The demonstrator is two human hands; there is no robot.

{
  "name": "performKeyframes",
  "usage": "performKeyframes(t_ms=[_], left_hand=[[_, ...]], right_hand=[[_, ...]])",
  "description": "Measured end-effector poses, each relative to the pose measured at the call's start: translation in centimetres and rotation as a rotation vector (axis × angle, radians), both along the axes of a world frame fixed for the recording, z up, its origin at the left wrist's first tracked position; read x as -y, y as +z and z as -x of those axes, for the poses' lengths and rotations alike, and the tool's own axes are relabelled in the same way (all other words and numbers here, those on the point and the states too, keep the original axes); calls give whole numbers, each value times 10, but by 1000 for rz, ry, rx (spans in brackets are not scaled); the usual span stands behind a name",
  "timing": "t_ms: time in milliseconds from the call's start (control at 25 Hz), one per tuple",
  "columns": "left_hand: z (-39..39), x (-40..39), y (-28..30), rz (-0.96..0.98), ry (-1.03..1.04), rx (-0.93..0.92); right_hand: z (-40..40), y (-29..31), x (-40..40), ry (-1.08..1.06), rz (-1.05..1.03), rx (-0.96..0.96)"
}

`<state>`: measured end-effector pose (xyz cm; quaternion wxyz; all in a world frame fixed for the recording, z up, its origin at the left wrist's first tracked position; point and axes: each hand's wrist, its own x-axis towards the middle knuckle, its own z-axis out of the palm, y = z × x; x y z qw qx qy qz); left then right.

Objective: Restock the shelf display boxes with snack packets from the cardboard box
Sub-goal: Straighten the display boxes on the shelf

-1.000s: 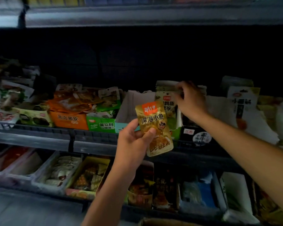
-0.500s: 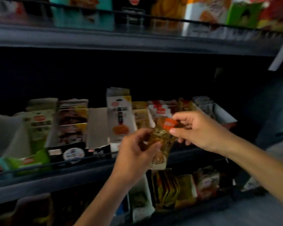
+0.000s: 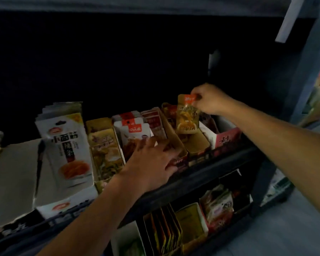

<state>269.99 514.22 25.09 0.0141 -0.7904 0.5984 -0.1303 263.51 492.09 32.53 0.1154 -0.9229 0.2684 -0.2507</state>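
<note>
My right hand (image 3: 210,102) pinches the orange top of a gold snack packet (image 3: 187,115) and holds it upright over a tan display box (image 3: 197,143) on the middle shelf. My left hand (image 3: 153,161) rests with spread fingers on the front of a neighbouring brown display box (image 3: 177,145) that holds red and white packets (image 3: 135,130). The cardboard supply box is out of view.
More display boxes line the shelf: a white noodle-snack pack (image 3: 67,145) at left, a pale pack (image 3: 105,150) beside it, a red and white box (image 3: 225,137) at right. The dark shelf rail (image 3: 211,170) runs in front. Packets fill the lower shelf (image 3: 174,230).
The view swung right along the shelf. The gold packet passed from my left hand to my right, which carried it up over the tan box. My left hand dropped onto the brown box.
</note>
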Motion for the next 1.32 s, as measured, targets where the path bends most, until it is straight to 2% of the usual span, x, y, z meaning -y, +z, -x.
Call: performKeyframes(t_ms=[120, 320, 360, 480, 600, 680, 800, 920, 1040, 1120, 1200, 1320], left_hand=[[0, -1, -12, -20, -35, 60], [-15, -2, -30, 47, -60, 188], [-16, -3, -37, 42, -41, 199], [-16, -15, -51, 99, -7, 202], [-14, -40, -50, 218, 20, 197], [-4, -69, -46, 295, 68, 149], [15, -127, -46, 292, 139, 66], [33, -198, -57, 379, 181, -57], [50, -292, -112, 482, 314, -224], [61, -356, -169, 344, 539, -451], [70, -408, -237, 51, 743, -708], [87, -462, -326, -203, 848, -1173]], right_hand=[[-21, -28, 14, -20, 7, -129], [-38, -65, 17, -94, 476, -138], [-38, -70, 15, -133, 508, -135], [-28, -82, 3, -199, 436, -66], [6, -86, -25, -133, 401, -47], [34, -87, -61, -88, 324, -24], [67, -108, -130, -49, 159, 19], [87, -135, -204, 38, 90, 39], [92, -175, -288, 229, -2, -53], [92, -220, -343, 358, -218, -288], [96, -284, -385, 441, -400, -569], [118, -379, -421, 506, -543, -907]])
